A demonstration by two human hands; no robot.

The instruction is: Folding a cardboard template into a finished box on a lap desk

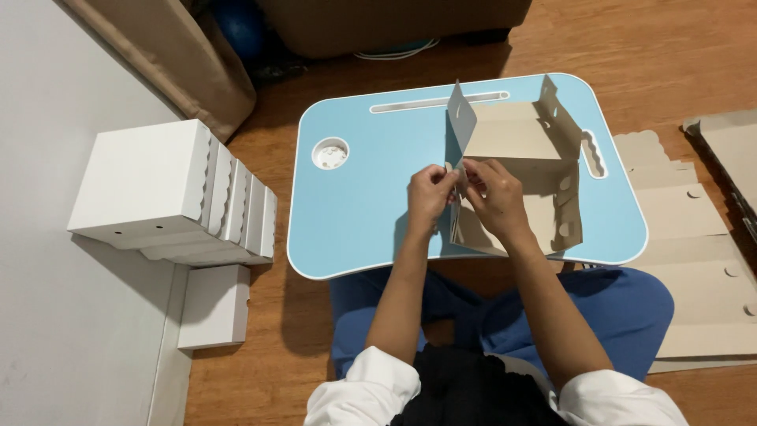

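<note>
We pinched the half-folded grey cardboard box (527,154), empty inside, with left hand (430,193) and right hand (495,193); fingertips hid the flap.

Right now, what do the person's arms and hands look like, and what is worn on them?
Both forearms are bare from wrist to elbow. White sleeves are pushed up at the elbows: left sleeve, right sleeve. The left hand and right hand wear no gloves; no rings, watch or bracelet show from this view. A black garment covers the chest between the sleeves.
</note>
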